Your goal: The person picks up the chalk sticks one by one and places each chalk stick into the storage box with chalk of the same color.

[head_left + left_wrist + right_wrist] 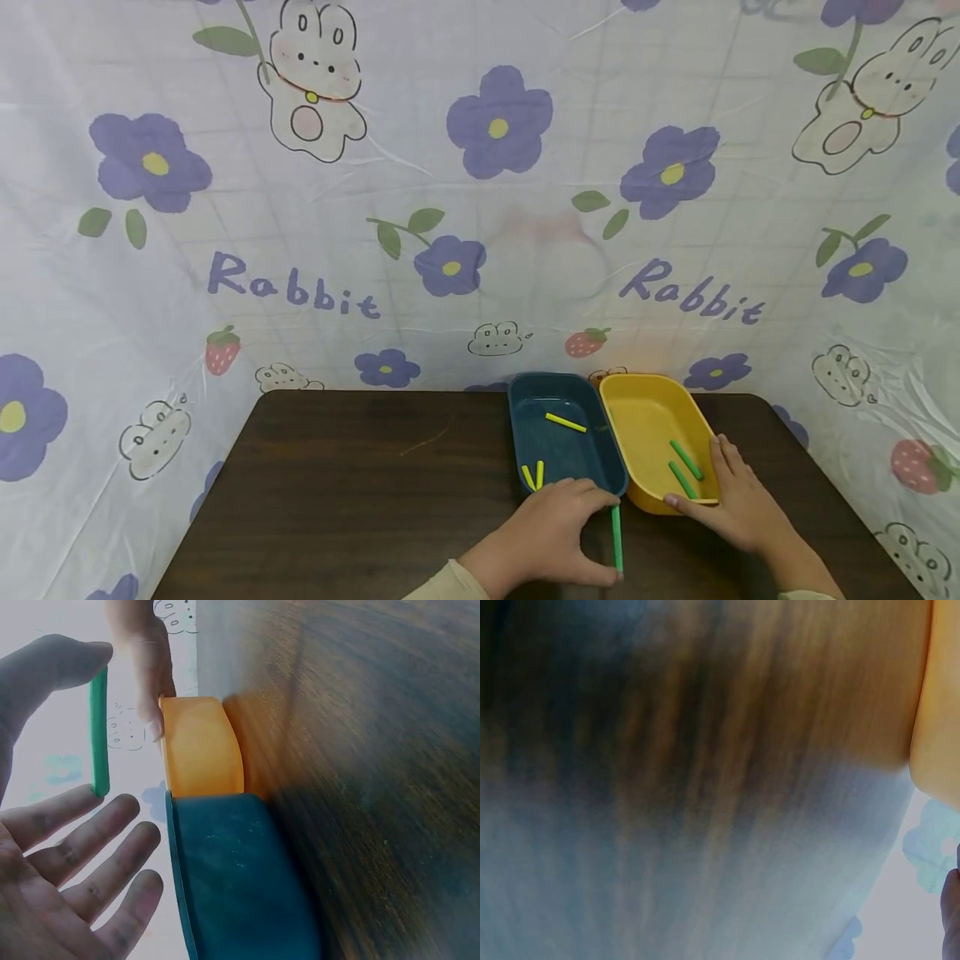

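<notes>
My left hand (551, 533) pinches a slim green stick (617, 537), which looks like chalk, between the tips of thumb and index finger. It is just in front of the blue tray (566, 477), and the other fingers are spread in the left wrist view. Yellow sticks (566, 422) lie inside the blue tray. To its right stands the yellow tray (637, 408), with two green sticks (686, 460) in it. My right hand (750, 508) holds that tray's near right corner, thumb at the front rim and fingers along the right side; the right wrist view shows only a sliver of fingers.
Both trays stand side by side toward the right of the dark wooden table (360, 483). A white cloth (420, 333) printed with rabbits, flowers and strawberries hangs behind the table and along both sides.
</notes>
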